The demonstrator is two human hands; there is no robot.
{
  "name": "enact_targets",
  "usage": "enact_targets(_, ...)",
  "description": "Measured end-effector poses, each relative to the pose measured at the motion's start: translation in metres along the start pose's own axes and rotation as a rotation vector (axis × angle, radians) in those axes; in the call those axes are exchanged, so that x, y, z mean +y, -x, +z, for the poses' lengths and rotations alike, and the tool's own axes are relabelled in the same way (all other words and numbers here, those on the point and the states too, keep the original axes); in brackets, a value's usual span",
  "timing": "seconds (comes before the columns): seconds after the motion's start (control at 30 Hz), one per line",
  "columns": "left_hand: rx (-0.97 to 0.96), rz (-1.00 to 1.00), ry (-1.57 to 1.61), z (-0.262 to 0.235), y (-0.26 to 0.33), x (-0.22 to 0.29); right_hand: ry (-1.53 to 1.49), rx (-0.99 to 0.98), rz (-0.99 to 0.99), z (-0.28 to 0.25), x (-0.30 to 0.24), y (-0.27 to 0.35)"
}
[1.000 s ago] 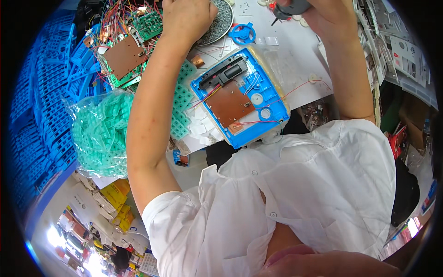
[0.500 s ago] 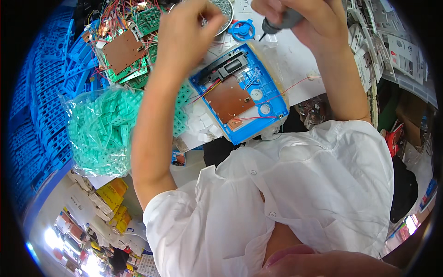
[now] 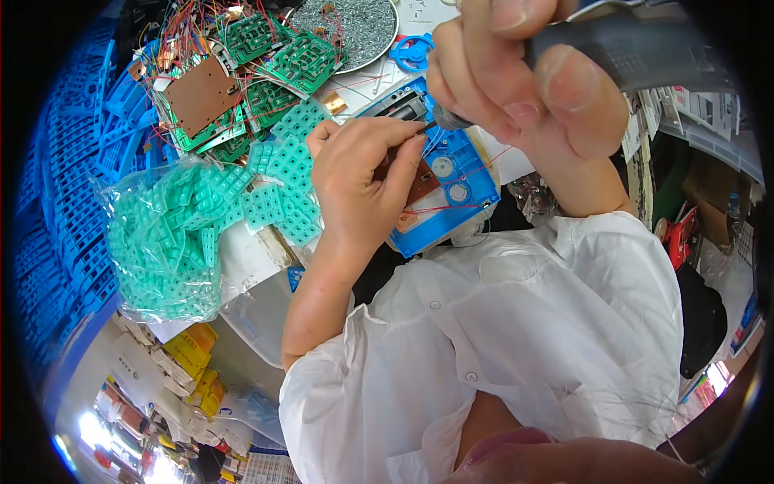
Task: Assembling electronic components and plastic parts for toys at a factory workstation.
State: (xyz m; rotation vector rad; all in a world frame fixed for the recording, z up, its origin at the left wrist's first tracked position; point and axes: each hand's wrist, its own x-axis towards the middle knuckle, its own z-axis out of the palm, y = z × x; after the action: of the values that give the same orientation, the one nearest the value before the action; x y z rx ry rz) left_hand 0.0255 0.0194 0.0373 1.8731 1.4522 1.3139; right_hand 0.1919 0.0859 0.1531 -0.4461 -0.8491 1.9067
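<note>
My right hand [image 3: 516, 97] is wrapped around a dark grey electric screwdriver [image 3: 637, 60], raised close to the camera. Its bit points down left over a blue plastic casing [image 3: 476, 161]. At the bit's tip, my left hand [image 3: 355, 173] pinches with thumb and forefinger; whatever is between them is too small to make out. The casing lies open, tilted on the table in front of me. A brown circuit board [image 3: 422, 182], red wires and a white round part [image 3: 442, 167] sit inside it. My hands hide part of the casing's far and left areas.
A round tray [image 3: 397, 26] of small metal screws stands at the back, beside a blue plastic ring piece [image 3: 412, 53]. Green circuit boards [image 3: 302, 63] with tangled wires, turquoise rubber keypads [image 3: 282, 194] and a clear bag [image 3: 161, 242] of more keypads lie left. Blue plastic parts [image 3: 56, 177] are stacked far left.
My left hand has come down from beside the screw tray to the bit's tip over the casing. My right hand has brought the screwdriver nearer and lower, bit over the casing.
</note>
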Motion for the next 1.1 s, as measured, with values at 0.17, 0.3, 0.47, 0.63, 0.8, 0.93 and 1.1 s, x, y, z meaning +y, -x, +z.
enact_targets(0.17, 0.03, 0.044, -0.032, 0.0, -0.003, -0.001, 0.063, -0.055, -0.043, -0.011, 0.003, -0.002)
enact_targets(0.3, 0.025, 0.037, -0.061, -0.001, -0.002, -0.001, 0.116, -0.079, -0.087, -0.019, 0.008, -0.006)
enact_targets(0.47, -0.014, 0.144, -0.357, -0.005, -0.009, -0.002, 0.233, -0.11, -0.167, -0.036, 0.021, -0.021)
enact_targets(0.63, -0.057, 0.134, -0.528, 0.0, -0.004, -0.013, 0.348, -0.101, -0.219, -0.057, 0.048, -0.047)
enact_targets(0.8, -0.06, 0.115, -0.516, 0.004, -0.001, -0.015, 0.383, -0.103, -0.213, -0.069, 0.063, -0.052)
enact_targets(0.93, -0.039, 0.121, -0.48, 0.006, 0.0, -0.018, 0.577, -0.217, -0.3, -0.079, 0.07, -0.058)
enact_targets(1.1, -0.011, 0.138, -0.447, 0.008, 0.002, -0.022, 0.67, -0.172, -0.421, -0.076, 0.085, -0.052)
